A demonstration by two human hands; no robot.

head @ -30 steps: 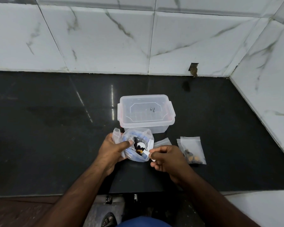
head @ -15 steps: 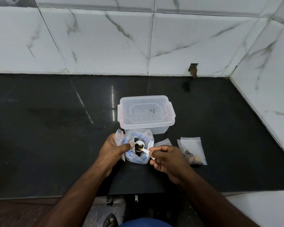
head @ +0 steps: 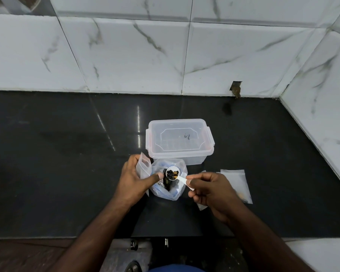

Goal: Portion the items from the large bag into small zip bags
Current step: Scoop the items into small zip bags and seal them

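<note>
A: The fingers (head: 191, 181) of the right hand (head: 214, 190) pinch the flat handle of a small white plastic measuring scoop (head: 172, 173); its round bowl sits just past the fingertips, heaped with dark pieces and one amber one. The left hand (head: 133, 178) is curled round an empty small clear zip bag (head: 144, 166), with the thumb stretched across to the rim of the large crumpled clear bag with blue print (head: 168, 181).

B: So where is the stock itself?

A: Between the two hands, on the black polished counter (head: 67, 163). The large bag stands open, dark items piled inside, directly under the scoop.

B: How should the transfer go, in your view?

A: I'd keep the bowl level while it crosses leftward toward the small bag, and let the left fingers spread that bag's mouth wide first. Whether the mouth is open at present I cannot tell. Tipping over the large bag's opening would let any spill fall back into the stock.

B: And beyond the fingers?

A: A lidded translucent plastic storage box (head: 180, 141) stands just behind the large bag. Past the right hand lies a flat clear zip bag (head: 237, 181) with a few amber pieces showing at its lower corner, likely a finished portion.
</note>
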